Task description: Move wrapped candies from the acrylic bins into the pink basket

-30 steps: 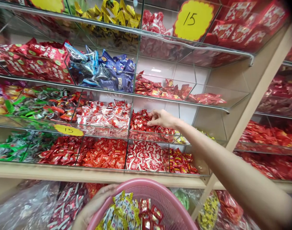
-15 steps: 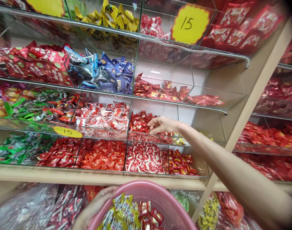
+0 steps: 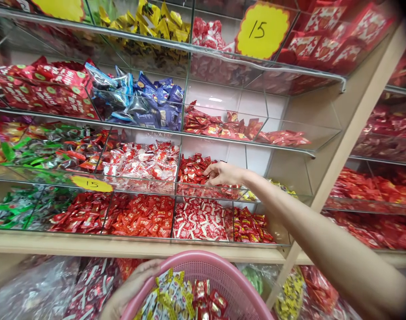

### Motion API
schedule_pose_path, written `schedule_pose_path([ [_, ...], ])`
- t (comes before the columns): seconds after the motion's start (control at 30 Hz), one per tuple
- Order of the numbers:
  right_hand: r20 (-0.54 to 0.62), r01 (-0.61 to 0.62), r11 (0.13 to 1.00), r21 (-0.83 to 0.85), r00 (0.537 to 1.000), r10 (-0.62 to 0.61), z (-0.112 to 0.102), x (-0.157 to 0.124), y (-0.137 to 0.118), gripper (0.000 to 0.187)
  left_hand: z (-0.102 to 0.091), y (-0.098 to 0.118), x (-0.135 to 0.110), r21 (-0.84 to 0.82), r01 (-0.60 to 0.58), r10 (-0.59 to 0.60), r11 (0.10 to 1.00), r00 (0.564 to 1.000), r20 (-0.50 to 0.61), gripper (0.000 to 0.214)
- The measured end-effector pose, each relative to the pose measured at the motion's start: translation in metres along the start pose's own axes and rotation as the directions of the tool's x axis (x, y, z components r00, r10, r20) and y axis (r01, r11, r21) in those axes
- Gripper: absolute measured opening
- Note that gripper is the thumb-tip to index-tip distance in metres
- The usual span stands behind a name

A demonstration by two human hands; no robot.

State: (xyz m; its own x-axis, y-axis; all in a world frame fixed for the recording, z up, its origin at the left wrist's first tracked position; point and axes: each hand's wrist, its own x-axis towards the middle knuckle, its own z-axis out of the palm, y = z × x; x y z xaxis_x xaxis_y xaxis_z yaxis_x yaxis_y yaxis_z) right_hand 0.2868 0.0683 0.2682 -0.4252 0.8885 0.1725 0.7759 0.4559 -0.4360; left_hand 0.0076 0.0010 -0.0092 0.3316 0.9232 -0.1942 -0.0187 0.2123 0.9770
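My right hand (image 3: 221, 173) reaches into a clear bin on the middle shelf, its curled fingers at a pile of red-wrapped candies (image 3: 193, 169). Whether a candy is between the fingertips cannot be made out. Low in the view, my left hand (image 3: 136, 284) grips the left rim of a pink plastic basket (image 3: 203, 257); most of its fingers are hidden by the rim. Inside the basket lie yellow-and-white wrapped candies (image 3: 171, 293) on the left and red-wrapped candies with gold (image 3: 209, 300) on the right.
Clear dividers and front panels split the shelves into bins. Red-and-white candies (image 3: 203, 220) fill a bin below my right hand, and blue packets (image 3: 159, 102) sit up left. A yellow price tag (image 3: 263, 30) reads 15. A wooden upright (image 3: 359, 115) stands at right; bagged sweets (image 3: 291, 293) lie below.
My right hand stays at the red candies, its fingers drawn slightly closer together. The view has shifted a little; my left hand still holds the basket.
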Motion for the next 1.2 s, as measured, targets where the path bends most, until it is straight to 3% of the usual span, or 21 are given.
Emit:
schedule_pose_path([
  [0.23,-0.069,-0.054,0.996,-0.070,0.996,0.049,0.001,0.000,-0.006,0.044,0.004,0.008,-0.005,-0.015,-0.012,0.012,1.000,1.000,0.006,0.030],
  [0.43,-0.179,0.024,0.998,0.066,0.984,-0.012,-0.011,0.002,-0.007,0.042,0.004,0.009,-0.007,-0.027,-0.002,0.001,1.000,1.000,-0.011,0.031],
  [0.6,-0.363,0.100,0.987,-0.126,0.921,-0.140,-0.010,0.023,-0.001,0.042,0.004,0.007,-0.004,-0.029,0.015,-0.017,0.999,0.999,-0.049,0.036],
  [0.83,-0.275,0.200,0.938,-0.284,0.920,-0.280,0.017,0.035,0.015,0.026,0.003,0.004,-0.001,-0.057,0.005,-0.002,0.998,0.999,0.053,0.037],
  [1.0,-0.325,0.254,0.949,-0.185,0.896,-0.303,0.024,0.030,0.024,0.037,0.003,0.004,-0.004,-0.049,0.045,-0.046,0.998,0.999,-0.013,0.037],
  [1.2,-0.304,0.270,0.959,-0.088,0.909,-0.284,0.024,0.029,0.025,0.040,0.005,0.005,-0.006,-0.044,0.072,-0.076,0.996,0.992,-0.097,0.038],
])
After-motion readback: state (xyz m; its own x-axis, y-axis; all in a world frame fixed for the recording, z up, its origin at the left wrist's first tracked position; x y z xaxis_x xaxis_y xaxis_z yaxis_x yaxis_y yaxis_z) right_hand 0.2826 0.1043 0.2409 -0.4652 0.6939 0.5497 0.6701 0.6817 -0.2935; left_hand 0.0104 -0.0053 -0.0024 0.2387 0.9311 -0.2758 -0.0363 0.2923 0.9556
